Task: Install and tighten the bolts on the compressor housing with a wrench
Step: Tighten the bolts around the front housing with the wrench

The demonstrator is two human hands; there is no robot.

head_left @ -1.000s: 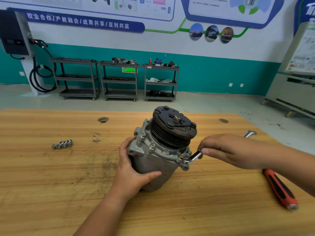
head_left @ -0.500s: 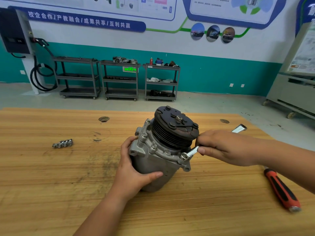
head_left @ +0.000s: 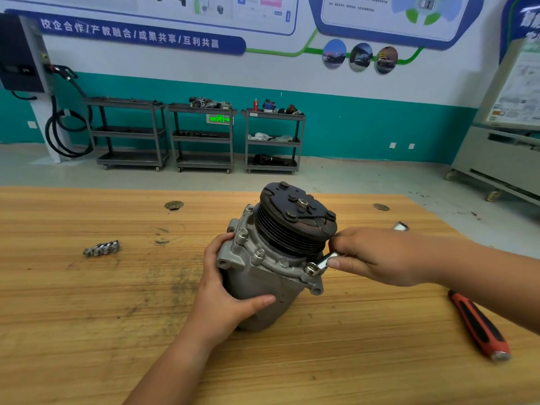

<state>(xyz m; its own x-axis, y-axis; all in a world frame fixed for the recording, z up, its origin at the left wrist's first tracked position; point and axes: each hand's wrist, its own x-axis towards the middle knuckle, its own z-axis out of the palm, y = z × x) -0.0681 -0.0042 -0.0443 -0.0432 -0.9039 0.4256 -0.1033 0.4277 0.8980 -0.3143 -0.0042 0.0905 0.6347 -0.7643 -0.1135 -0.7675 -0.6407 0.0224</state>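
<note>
My left hand (head_left: 225,290) is wrapped around the body of the compressor (head_left: 263,276), thumb across its near face and fingers curled behind, steadying it where it stands tilted near the middle of the wooden table (head_left: 87,331). My right hand (head_left: 377,255) is closed around the wrench (head_left: 323,262), whose near end sits on the bolt (head_left: 311,268) at the right-hand corner of the housing flange; the far end of the wrench pokes out beyond my knuckles. Several other bolt heads already stand along the flange, to the left of the one under the wrench, so I judge the job partly done, with this bolt being tightened. Whether those seated bolts are fully tight cannot be told. A small cluster of loose bolts (head_left: 101,248) lies well apart to the left on the table, which suggests more fitting remains, though I cannot tell where they would go. A red-and-black handled tool (head_left: 479,325) lies to the right, near my forearm. The black pulley (head_left: 298,217) overhangs the flange just above the wrench and probably limits its swing; the flange ear (head_left: 317,287) below the bolt also crowds it.
</note>
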